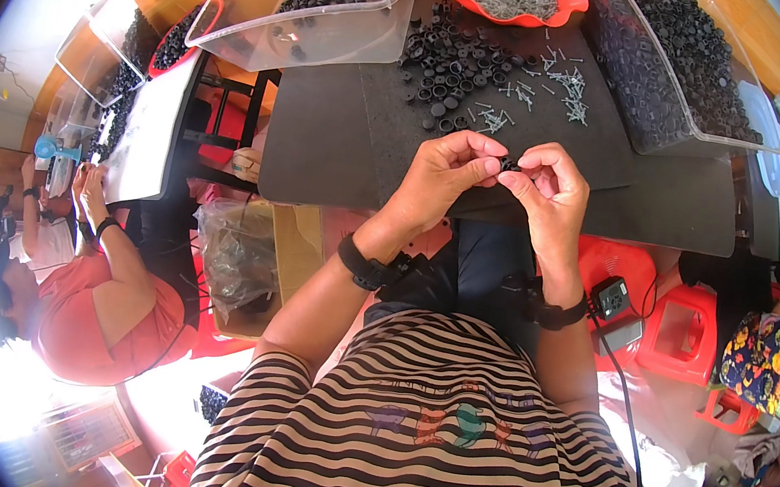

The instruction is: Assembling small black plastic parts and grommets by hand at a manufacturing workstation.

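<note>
Over the near part of the dark table my left hand (457, 172) and my right hand (550, 187) meet fingertip to fingertip. Between them is a small black plastic part (508, 164), mostly covered by the fingers. Both hands are closed in a pinch on it. Just beyond the hands lies a loose pile of round black caps (455, 67). To the right of that pile are scattered silver screws (569, 90). Whether a screw is also in my fingers cannot be made out.
A red scalloped bowl (572, 5) of screws stands at the back. Clear plastic bins (355, 56) (676, 133) of black parts flank it. Co-workers sit at tables left (110, 306) and right (774, 364). Below the table are a cardboard box (298, 242) and a red stool (681, 328).
</note>
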A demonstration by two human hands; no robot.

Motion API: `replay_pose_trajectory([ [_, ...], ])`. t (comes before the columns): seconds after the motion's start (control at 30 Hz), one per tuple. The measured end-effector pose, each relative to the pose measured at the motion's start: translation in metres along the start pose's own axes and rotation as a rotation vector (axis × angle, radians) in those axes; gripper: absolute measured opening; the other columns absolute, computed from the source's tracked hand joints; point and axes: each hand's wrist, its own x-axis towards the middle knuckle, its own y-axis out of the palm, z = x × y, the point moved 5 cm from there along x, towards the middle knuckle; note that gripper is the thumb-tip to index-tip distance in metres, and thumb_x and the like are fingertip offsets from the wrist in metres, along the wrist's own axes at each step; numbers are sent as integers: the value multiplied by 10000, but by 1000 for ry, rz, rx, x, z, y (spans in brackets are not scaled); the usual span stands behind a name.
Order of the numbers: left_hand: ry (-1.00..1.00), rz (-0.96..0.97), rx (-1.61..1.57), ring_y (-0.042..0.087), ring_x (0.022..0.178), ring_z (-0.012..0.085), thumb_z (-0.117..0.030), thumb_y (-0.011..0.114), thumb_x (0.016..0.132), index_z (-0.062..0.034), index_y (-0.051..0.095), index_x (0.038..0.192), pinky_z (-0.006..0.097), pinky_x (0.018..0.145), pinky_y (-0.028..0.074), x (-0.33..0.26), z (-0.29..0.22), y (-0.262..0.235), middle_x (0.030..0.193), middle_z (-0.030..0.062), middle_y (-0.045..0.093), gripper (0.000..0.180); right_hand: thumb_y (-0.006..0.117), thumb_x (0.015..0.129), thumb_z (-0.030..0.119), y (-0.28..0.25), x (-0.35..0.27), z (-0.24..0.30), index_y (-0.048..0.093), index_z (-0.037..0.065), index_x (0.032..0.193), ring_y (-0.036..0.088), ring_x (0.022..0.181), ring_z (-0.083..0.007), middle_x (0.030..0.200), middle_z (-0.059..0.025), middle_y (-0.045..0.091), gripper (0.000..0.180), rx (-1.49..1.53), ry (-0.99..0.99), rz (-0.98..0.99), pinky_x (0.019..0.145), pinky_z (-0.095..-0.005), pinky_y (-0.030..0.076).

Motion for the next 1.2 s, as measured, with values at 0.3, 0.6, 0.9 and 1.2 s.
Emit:
replay_pose_trajectory([
  [0.3, -34, 19, -13, 585, 805, 74, -98, 605, 928, -6, 644, 1074, 225, 758, 498, -1, 1, 1, 909, 12, 644, 177, 766, 733, -38, -1, 0, -1, 578, 20, 889, 524, 806, -74, 883, -4, 544, 251, 53, 46, 17, 745, -226, 453],
  [0.6, -50, 50, 3, 562, 814, 62, -116, 590, 941, -11, 647, 1099, 221, 759, 490, -1, -1, 3, 924, 0, 640, 198, 785, 713, -29, 0, 1, -1, 585, 19, 928, 558, 865, -90, 912, -15, 567, 297, 56, 114, 42, 809, -251, 481],
  [0.9, -59, 58, 9, 538, 803, 63, -144, 584, 948, -6, 652, 1099, 216, 741, 466, -2, 0, 3, 877, -5, 620, 215, 778, 721, -26, 2, 0, -1, 579, 10, 944, 573, 897, -109, 944, -31, 585, 301, 70, 134, 68, 845, -262, 483],
  [1.2, -59, 80, -8, 543, 805, 63, -132, 564, 958, 2, 644, 1116, 213, 735, 467, 0, 2, 2, 886, 1, 624, 222, 772, 731, -19, 1, 1, -1, 565, 8, 921, 572, 895, -111, 958, -44, 583, 282, 34, 91, 80, 833, -264, 480],
])
